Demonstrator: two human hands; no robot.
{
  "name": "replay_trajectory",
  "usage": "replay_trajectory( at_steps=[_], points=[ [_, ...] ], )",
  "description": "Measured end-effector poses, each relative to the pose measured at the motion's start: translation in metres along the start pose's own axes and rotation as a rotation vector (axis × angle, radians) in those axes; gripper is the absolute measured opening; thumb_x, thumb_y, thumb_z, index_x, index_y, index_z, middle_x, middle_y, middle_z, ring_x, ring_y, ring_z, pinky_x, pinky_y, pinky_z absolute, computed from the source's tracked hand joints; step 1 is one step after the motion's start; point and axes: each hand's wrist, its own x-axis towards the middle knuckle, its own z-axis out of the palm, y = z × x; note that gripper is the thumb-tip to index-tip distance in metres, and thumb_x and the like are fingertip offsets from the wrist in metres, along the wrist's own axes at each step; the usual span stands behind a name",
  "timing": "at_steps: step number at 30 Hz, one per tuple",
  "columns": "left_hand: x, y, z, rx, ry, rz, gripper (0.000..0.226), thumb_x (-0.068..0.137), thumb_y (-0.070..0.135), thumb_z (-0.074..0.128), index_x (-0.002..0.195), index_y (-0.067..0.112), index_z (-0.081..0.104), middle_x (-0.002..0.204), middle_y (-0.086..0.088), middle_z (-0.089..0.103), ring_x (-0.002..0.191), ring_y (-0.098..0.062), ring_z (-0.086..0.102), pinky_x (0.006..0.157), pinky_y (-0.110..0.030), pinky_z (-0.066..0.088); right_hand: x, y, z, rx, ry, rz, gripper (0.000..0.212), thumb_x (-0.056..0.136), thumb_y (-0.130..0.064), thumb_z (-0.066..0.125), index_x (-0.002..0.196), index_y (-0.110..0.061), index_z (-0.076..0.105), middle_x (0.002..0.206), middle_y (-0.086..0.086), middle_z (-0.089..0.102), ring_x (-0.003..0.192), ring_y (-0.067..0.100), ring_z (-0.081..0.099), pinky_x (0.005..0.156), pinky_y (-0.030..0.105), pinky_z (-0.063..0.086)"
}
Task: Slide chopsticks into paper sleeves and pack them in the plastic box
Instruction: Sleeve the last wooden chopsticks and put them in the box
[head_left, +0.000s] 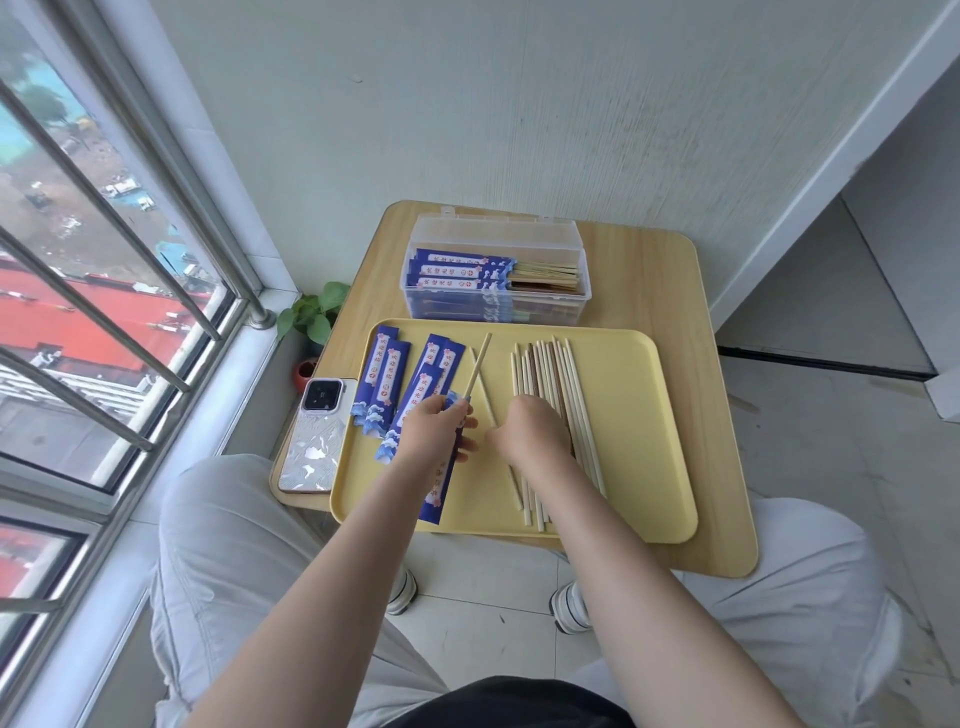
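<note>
Head view: at centre frame the left hand (434, 423) is clamped on a blue paper sleeve (441, 480) with one chopstick (477, 366) protruding from its top, over the yellow tray (623, 415). The right hand (532, 428) rests on the loose chopsticks (553, 384) right of centre (finger closure cannot be determined). The clear plastic box (496, 273), open above the tray on the wooden table (675, 291), holds sleeved pairs; spare sleeves (395, 371) lie at the tray's left.

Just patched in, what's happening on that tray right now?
A person is sleeving chopsticks. The left hand holds a blue paper sleeve with one chopstick sticking out of its far end. The right hand rests on the loose chopsticks on the yellow tray. The plastic box behind already holds sleeved pairs; empty sleeves lie to the left.
</note>
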Motion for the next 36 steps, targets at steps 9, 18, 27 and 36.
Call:
replay_trajectory(
  at_steps=[9,18,27,36],
  points=[
    [-0.003,0.003,0.006,-0.076,-0.014,-0.068,0.021,0.100,0.021,0.061,0.103,0.001,0.065,0.095,-0.011,0.070,0.052,-0.017,0.059,0.049,-0.026,0.056,-0.003,-0.003,0.006,0.003,-0.035,-0.021,0.018,0.095,-0.024,0.066,0.103,-0.009,0.063,0.099,0.007,0.065,0.078,0.024,0.056,0.063,0.030,0.044],
    [-0.006,0.011,-0.002,-0.176,-0.158,-0.094,0.025,0.097,0.022,0.066,0.103,-0.001,0.072,0.086,-0.009,0.069,0.057,-0.020,0.055,0.058,-0.030,0.053,-0.004,0.005,-0.014,0.243,-0.101,-0.049,0.020,0.084,-0.030,0.070,0.086,-0.011,0.063,0.080,0.001,0.062,0.064,0.015,0.056,0.053,0.027,0.041],
    [-0.006,0.044,0.006,-0.542,-0.145,-0.049,0.017,0.102,0.024,0.056,0.099,0.014,0.069,0.091,0.002,0.072,0.062,-0.008,0.063,0.061,-0.022,0.048,0.003,0.034,-0.037,1.048,-0.135,-0.090,0.012,0.095,-0.009,0.060,0.102,-0.012,0.070,0.085,0.006,0.075,0.058,0.018,0.064,0.055,0.030,0.048],
    [-0.014,0.052,0.025,-0.715,-0.164,-0.157,0.017,0.100,0.023,0.060,0.090,0.014,0.071,0.084,0.000,0.074,0.064,-0.009,0.069,0.057,-0.020,0.053,0.004,0.022,-0.017,1.587,-0.080,-0.047,0.022,0.093,-0.015,0.069,0.112,-0.005,0.068,0.090,0.009,0.072,0.081,0.022,0.065,0.081,0.036,0.046]
  ],
)
